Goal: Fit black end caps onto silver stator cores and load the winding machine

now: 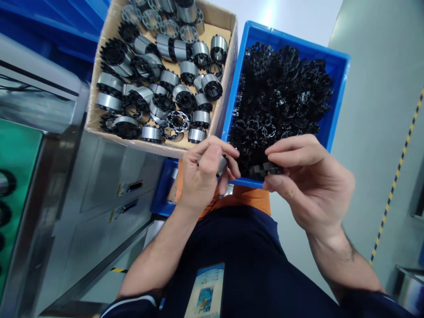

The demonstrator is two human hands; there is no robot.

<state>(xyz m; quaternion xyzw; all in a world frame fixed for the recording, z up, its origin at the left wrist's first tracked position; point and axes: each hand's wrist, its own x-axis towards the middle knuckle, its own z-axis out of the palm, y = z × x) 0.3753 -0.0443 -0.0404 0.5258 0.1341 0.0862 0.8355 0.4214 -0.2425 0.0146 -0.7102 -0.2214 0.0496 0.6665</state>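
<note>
My left hand (pixel 207 170) is closed around a short silver metal cylinder (pixel 222 166), a motor stator core by its look, with a dark edge at one end. Fingers and thumb cover most of it. To the right, my right hand (pixel 304 181) pinches a small black plastic ring piece (pixel 272 168) between thumb and fingertips, above the near edge of a blue bin (pixel 338 97). That bin is heaped with similar black toothed rings (pixel 265 128). Left of it, a cardboard box (pixel 228 26) holds many silver cores (pixel 188 70), several with black rings on their ends.
Beside the box on the left stands a grey metal machine cabinet (pixel 96 185) with a green panel (pixel 20 185). Another blue container (pixel 165 190) sits below the box. A yellow-black floor stripe (pixel 394 185) runs along the right.
</note>
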